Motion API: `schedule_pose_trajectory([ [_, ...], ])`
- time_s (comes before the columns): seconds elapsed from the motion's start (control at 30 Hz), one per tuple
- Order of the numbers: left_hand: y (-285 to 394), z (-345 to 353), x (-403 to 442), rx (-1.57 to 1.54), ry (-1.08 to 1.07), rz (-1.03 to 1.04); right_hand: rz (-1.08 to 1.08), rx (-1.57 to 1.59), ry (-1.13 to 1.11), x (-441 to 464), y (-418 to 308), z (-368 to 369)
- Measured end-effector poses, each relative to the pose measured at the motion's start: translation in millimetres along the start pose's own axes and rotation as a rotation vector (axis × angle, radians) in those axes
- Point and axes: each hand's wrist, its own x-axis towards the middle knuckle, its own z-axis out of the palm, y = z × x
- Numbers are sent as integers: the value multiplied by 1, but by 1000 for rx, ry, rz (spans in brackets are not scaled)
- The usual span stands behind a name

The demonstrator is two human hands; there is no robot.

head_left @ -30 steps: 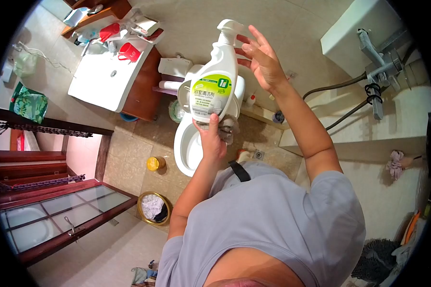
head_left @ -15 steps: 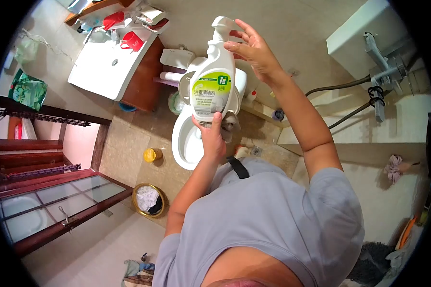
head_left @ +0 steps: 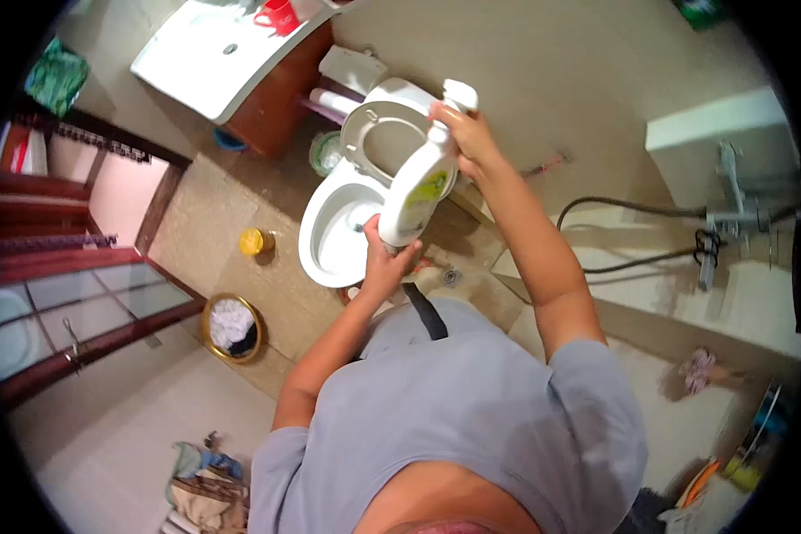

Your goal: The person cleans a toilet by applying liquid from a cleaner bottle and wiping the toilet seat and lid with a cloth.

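Observation:
A white spray bottle of bathroom cleaner (head_left: pixel 409 198) with a green label is tilted in front of me, its trigger head at the top right. My right hand (head_left: pixel 472 141) is closed around the neck, just under the trigger head. The bottle's base rests in my left hand (head_left: pixel 388 265), with thumb and fingers on either side of it. Below and behind the bottle is a white toilet (head_left: pixel 314 242). Its seat and lid (head_left: pixel 354 125) are raised, and the bottle hides part of the bowl.
A white sink (head_left: pixel 191 67) with a red mug (head_left: pixel 278 16) is at the upper left. On the tiled floor are a yellow container (head_left: pixel 256 241) and a gold-rimmed bin (head_left: pixel 260 334). A shower mixer with hoses (head_left: pixel 716 218) is on the right. A glazed door (head_left: pixel 98 316) stands at left.
My right hand has gone from loose fingers beside the trigger head to a grip on the neck. The bottle has turned label-sideways and moved lower. The whole view has shifted.

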Motion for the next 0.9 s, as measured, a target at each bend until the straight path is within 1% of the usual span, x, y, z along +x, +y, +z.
schedule_pose_trajectory([
  [0.07, -15, -14, -10, 48, 39, 42, 62, 71, -24, 3, 27, -13],
  [0.1, -23, -21, -14, 73, 55, 66, 93, 59, 30, -7, 30, -13],
  [0.13, -38, -30, -22, -42, 90, -11, 24, -14, 13, -12, 41, -17],
  [0.17, -53, -42, -31, -138, 137, -171, -47, -87, -9, -15, 57, -24],
  [0.23, -78, -65, -46, -70, 239, -197, -181, -280, -78, -27, 91, -36],
  [0.27, -78, -74, -53, -174, 297, -290, -245, -479, -54, -33, 105, -35],
  [0.3, -89, -85, -61, -217, 340, -344, -259, -625, -27, -38, 125, -34],
  [0.37, -115, -103, -77, -297, 423, -453, -462, -962, -92, -39, 155, -34],
  [0.47, -114, -121, -86, -329, 502, -550, -433, -1004, -39, -24, 200, -39],
  [0.57, -123, -129, -90, -350, 556, -591, -422, -1017, -15, -11, 226, -35],
  [0.6, -126, -130, -93, -353, 560, -598, -314, -1018, -26, -5, 232, -31],
  [0.7, -135, -128, -96, -358, 558, -625, -409, -1123, -42, 21, 247, -18],
  [0.73, -137, -128, -96, -354, 551, -636, -346, -1176, -70, 32, 254, -12],
  [0.77, -139, -127, -96, -350, 546, -648, -491, -1171, -73, 41, 260, -3],
  [0.83, -144, -126, -102, -343, 519, -642, -523, -1185, -86, 62, 266, 14],
  [0.9, -146, -126, -105, -357, 516, -646, -469, -1222, -37, 80, 267, 32],
])
